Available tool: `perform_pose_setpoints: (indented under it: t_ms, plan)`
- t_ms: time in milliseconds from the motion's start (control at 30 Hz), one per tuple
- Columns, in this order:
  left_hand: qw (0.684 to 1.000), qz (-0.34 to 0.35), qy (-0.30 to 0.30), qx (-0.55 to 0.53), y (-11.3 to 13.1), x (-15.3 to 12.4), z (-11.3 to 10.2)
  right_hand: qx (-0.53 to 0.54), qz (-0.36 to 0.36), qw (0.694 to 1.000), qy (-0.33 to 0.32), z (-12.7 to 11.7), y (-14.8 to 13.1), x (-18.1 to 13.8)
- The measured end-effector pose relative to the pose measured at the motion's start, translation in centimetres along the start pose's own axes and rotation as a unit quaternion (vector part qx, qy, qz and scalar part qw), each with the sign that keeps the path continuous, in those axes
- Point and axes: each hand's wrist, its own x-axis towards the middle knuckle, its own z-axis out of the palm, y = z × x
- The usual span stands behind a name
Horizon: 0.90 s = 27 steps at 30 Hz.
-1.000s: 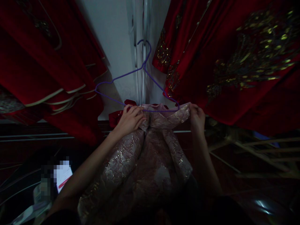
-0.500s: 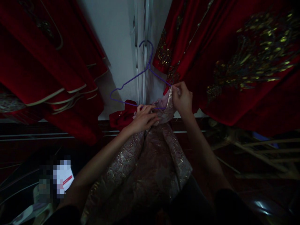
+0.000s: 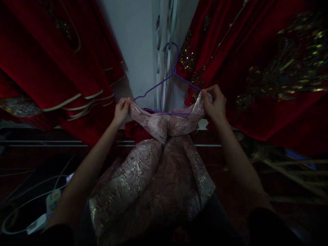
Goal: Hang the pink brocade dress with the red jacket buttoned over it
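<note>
A pale pink dress with a shiny gold pattern [image 3: 143,164] hangs down in front of me, its lower part spread toward my body. The purple hanger [image 3: 160,82] sits inside its neckline, hook upward. My left hand [image 3: 122,111] is closed on the dress's left shoulder at that end of the hanger. With my right hand [image 3: 214,104] I pinch the right shoulder at the hanger's other end. The hanger's ends are hidden by cloth and fingers.
Red garments with pale trim [image 3: 77,85] hang at left, and red ones with gold sequins [image 3: 282,78] at right. Between them is a pale wall [image 3: 138,44] with metal rails. A white cable and power strip [image 3: 38,222] lie lower left; a wooden rack [image 3: 289,171] stands lower right.
My left hand has moved left and up from the middle of the neckline, drawing the left shoulder over the hanger's end. The right hand keeps its pinch. The view has shifted slightly.
</note>
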Motion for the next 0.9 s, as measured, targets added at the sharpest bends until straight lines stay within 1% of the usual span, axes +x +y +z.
perform_pose_setpoints:
  t_ms: [33,100,200,367,567,633,767,900]
  plan:
    - [1.000,-0.022,-0.008,-0.021,-0.8,-0.1,-0.6,0.004,0.001,1.000,0.002,0.1,0.1,0.0]
    - [0.998,-0.048,-0.021,-0.046,-1.5,-0.5,-1.5,0.017,0.007,1.000,0.008,0.2,0.2,0.0]
    - [0.998,-0.058,-0.009,-0.037,-1.5,-1.1,-2.0,0.035,0.021,0.999,0.015,0.3,0.1,-0.2]
    - [0.996,-0.088,-0.008,0.007,-1.8,-1.0,-2.0,0.031,0.021,0.999,0.010,0.2,-0.1,-0.1]
    - [0.991,-0.120,-0.044,0.034,-3.4,-0.5,-1.6,0.046,0.024,0.999,0.011,0.1,-0.1,0.0]
    - [0.992,-0.114,-0.041,0.027,-3.4,-0.6,-1.6,0.046,0.026,0.999,0.010,0.1,-0.1,0.0]
    - [0.997,-0.074,-0.015,0.005,-2.9,-0.7,-1.8,0.035,0.030,0.999,0.003,0.1,-0.2,-0.1]
    - [0.999,-0.050,0.004,-0.003,-1.8,0.4,-1.4,0.025,0.008,1.000,-0.006,0.2,0.1,-0.1]
